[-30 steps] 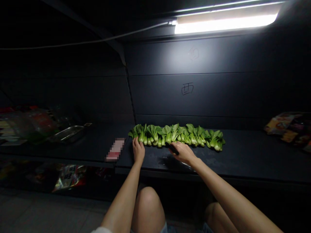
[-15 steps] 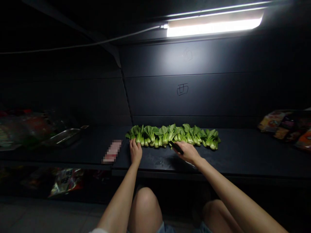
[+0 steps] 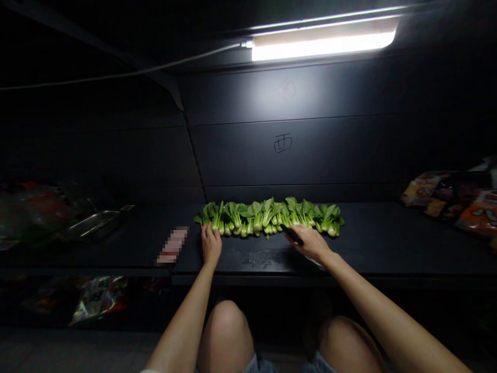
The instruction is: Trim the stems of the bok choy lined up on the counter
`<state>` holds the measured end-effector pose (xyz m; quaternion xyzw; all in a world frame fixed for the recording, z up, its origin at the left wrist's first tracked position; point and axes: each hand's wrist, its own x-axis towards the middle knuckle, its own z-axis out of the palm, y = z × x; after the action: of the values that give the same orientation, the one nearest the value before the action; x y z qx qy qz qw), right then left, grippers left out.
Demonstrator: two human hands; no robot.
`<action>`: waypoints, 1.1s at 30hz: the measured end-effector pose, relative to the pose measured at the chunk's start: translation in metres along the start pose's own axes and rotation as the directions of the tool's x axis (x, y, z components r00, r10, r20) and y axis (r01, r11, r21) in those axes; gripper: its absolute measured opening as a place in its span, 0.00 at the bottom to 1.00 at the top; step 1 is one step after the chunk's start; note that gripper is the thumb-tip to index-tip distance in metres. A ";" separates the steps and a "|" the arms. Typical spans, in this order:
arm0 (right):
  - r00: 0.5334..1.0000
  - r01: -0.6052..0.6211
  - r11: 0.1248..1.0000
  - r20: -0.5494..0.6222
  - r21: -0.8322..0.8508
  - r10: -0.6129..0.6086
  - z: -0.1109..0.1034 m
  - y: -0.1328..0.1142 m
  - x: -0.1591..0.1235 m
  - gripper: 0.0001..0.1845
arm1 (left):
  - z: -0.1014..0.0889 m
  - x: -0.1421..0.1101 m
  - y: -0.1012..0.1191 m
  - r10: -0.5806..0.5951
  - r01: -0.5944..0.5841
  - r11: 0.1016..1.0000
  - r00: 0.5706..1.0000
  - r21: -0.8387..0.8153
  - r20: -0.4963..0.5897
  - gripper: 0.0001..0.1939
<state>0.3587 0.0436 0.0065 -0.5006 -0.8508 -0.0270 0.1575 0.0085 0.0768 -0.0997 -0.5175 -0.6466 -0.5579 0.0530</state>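
Note:
A row of bok choy [image 3: 267, 213] lies side by side on the dark shelf [image 3: 248, 259], leaves toward the back panel and pale stems toward me. At the row's left end rests my left hand [image 3: 212, 244], its fingers stretched out against the front of the stems. My right hand [image 3: 312, 242] is closed around a slim black object [image 3: 292, 234], right of the row's middle and close to the stems. What kind of object it is does not show clearly. Something whitish shows under that hand, mostly hidden. Small wet marks lie on the shelf in front of the row.
Left of the row lies a blurred-out pink-white item [image 3: 173, 245], with a metal tray [image 3: 95, 224] beyond it. Packaged goods [image 3: 427, 194] stand at the right. A bag [image 3: 100, 298] sits on the lower shelf. A lit tube [image 3: 324, 44] hangs above.
My right hand, with the black object, has moved right along the row. The left hand stays at the left end. The whole view has shifted slightly to the right.

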 end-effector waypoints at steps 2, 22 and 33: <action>0.999 -0.008 1.000 -0.038 0.013 0.009 0.002 0.006 -0.003 0.17 | -0.001 0.000 0.002 0.013 -0.013 1.000 1.000 0.005 -0.006 0.20; 0.996 -0.074 0.997 -0.049 0.015 0.075 -0.012 0.032 -0.020 0.15 | 0.048 -0.044 0.116 0.418 -0.411 0.907 0.862 -0.088 0.286 0.23; 0.986 -0.072 0.995 -0.144 0.074 0.082 -0.008 0.047 -0.026 0.16 | 0.062 -0.066 0.131 0.507 -0.557 0.829 0.709 -0.051 0.490 0.23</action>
<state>0.4129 0.0433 0.0011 -0.5240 -0.8174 -0.0282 0.2378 0.1656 0.0640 -0.0785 -0.8006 -0.4892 -0.3380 0.0743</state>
